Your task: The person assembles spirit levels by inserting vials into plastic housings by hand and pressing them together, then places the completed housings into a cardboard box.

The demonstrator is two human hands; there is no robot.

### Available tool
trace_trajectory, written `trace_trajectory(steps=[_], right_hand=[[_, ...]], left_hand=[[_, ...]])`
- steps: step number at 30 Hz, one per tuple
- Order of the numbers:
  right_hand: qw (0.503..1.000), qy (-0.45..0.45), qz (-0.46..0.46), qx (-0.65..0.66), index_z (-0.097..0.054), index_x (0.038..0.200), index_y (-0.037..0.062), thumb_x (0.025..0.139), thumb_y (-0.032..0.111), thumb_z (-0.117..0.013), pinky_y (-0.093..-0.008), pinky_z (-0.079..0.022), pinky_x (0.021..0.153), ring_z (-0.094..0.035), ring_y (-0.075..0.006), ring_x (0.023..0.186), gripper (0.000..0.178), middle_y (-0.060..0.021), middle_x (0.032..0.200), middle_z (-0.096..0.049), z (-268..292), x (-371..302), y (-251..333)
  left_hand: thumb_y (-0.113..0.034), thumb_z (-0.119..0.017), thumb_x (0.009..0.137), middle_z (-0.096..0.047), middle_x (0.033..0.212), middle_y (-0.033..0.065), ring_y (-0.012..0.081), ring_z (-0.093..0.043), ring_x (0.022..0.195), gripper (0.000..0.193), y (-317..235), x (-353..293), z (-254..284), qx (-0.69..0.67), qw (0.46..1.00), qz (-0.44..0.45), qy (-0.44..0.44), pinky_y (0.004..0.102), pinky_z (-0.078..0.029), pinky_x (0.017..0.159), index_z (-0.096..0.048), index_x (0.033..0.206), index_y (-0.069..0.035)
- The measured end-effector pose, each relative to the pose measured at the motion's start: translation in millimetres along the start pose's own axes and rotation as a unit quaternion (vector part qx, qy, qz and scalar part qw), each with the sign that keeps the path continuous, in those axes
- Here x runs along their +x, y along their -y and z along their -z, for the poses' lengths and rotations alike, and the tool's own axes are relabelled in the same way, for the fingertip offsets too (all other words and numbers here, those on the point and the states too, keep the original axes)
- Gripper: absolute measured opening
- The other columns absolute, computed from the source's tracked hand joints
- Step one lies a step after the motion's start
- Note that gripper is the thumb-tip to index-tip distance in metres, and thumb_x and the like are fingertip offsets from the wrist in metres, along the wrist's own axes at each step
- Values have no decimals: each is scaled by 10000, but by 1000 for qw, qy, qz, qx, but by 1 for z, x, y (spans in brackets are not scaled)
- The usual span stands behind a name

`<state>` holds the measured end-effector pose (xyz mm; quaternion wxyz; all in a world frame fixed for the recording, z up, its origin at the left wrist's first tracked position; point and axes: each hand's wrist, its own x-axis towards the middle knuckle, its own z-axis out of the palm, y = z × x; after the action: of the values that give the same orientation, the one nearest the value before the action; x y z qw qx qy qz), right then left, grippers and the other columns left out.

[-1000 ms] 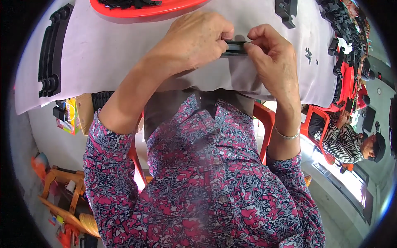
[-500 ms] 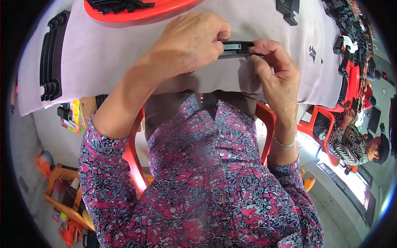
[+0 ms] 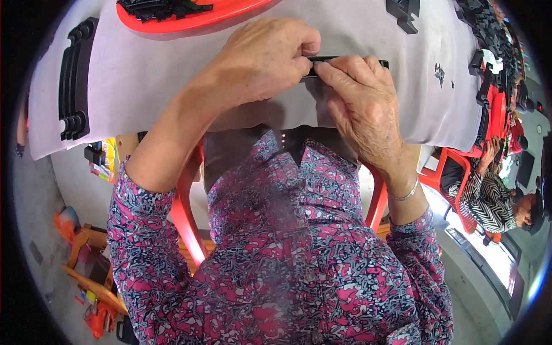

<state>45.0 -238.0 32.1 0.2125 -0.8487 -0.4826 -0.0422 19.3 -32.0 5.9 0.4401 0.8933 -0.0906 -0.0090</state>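
The right hand [image 3: 362, 92] has moved left, from the strip's far right end to its middle, palm now turned down; the left hand [image 3: 267, 57] stays about where it was. The black strip [image 3: 324, 58] is between them, above the near part of the desk [image 3: 190, 75]; I cannot tell whether it touches the cloth. The left grip pinches its left end, thumb against curled forefinger. The right fingertips bear on its middle, but whether that grip is closed is hidden.

With the fingers covering the strip, a push off-centre could tilt it or twist it out of the left pinch, and a slip there might go unseen.

Beyond lie a red tray [image 3: 230, 22] of black parts [image 3: 167, 8], a bracket [image 3: 405, 14], a rack [image 3: 75, 80] and, to the right, tiny dark bits [image 3: 439, 75]; a tug on the wrinkled cloth could scatter those
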Motion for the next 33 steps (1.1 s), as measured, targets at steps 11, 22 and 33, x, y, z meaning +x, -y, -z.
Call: trace_trajectory(steps=[11, 22, 33], right_hand=[[1000, 6, -4, -21, -704, 981, 138, 795, 133, -718, -377, -440, 742, -549, -226, 839, 186, -5, 922, -565, 0, 3, 0], [999, 10, -2, -40, -705, 1007, 167, 822, 169, -720, -391, -460, 756, -565, -226, 850, 186, -9, 935, -560, 1, 4, 3], [996, 69, 47, -30, -717, 1025, 173, 795, 129, -714, -381, -509, 706, -625, -217, 814, 234, -28, 876, -564, 15, 19, 0]], left_hand=[[26, -589, 866, -550, 802, 2, 81, -530, 752, 144, 7, -8, 11, -119, 991, 16, 66, 262, -453, 673, -638, 1001, 10], [0, -600, 883, -617, 832, 11, 85, -570, 784, 143, 9, -9, 12, -89, 995, -13, 43, 269, -477, 698, -654, 1014, 15], [-7, -616, 874, -604, 807, -14, 59, -545, 759, 137, 7, -7, 12, -125, 989, 50, 65, 244, -452, 662, -672, 998, 13]])
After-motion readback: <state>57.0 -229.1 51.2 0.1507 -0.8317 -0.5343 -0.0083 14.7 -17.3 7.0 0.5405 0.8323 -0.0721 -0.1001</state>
